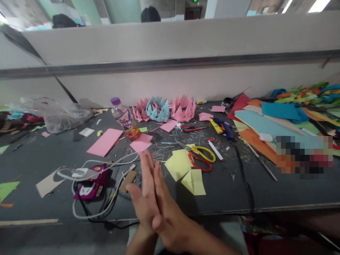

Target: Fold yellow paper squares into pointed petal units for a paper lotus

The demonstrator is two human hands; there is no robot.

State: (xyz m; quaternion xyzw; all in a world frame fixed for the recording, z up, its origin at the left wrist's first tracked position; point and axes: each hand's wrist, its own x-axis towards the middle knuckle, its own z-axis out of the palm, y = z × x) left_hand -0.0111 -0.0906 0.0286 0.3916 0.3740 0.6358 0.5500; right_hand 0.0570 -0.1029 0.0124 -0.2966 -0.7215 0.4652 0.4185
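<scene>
Near the front edge of the table, my left hand [145, 198] and my right hand [168, 212] are pressed palm to palm. Fingers on both are stretched out and point away from me; no object shows between them. Just right of the fingertips lie yellow paper sheets [176, 164], with scissors [200, 156] with red and yellow handles resting partly on them. To the left of my hands sit a piece of brown cardboard [128, 180] and a purple power strip [97, 184] with a white cable looped around it. Pink paper [140, 142] lies beyond the fingertips.
Folded pink and blue paper rings [158, 109] stand by the wall beside a drink bottle [124, 120]. Farther right are a glue gun [225, 127], a marker [216, 150] and stacked coloured paper [257, 124]. A plastic bag [61, 115] is at left.
</scene>
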